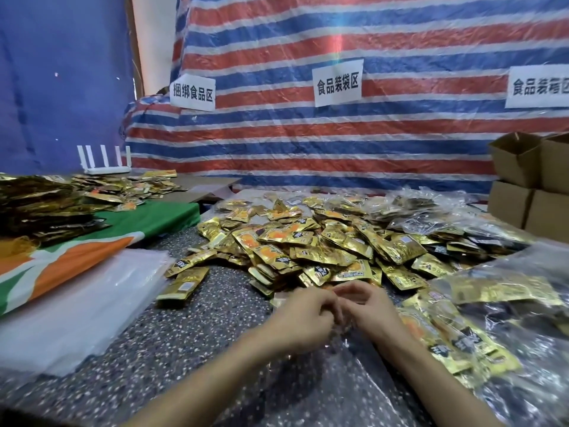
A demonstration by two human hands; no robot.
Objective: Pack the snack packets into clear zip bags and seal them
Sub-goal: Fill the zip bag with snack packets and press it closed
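A large heap of gold snack packets [308, 245] covers the middle of the speckled table. Just in front of it, my left hand [303, 318] and my right hand [369, 306] meet, fingers curled, pinching the top edge of a clear zip bag [348, 365] that lies flat toward me between my forearms. Whether the bag's mouth is apart or pressed closed is hidden by my fingers. Filled clear bags of packets [498, 306] lie at my right.
A stack of empty clear zip bags [83, 300] lies at the left on a green and orange cloth [77, 251]. More packets [46, 204] pile at the far left near a white router [104, 161]. Cardboard boxes [529, 180] stand at the back right.
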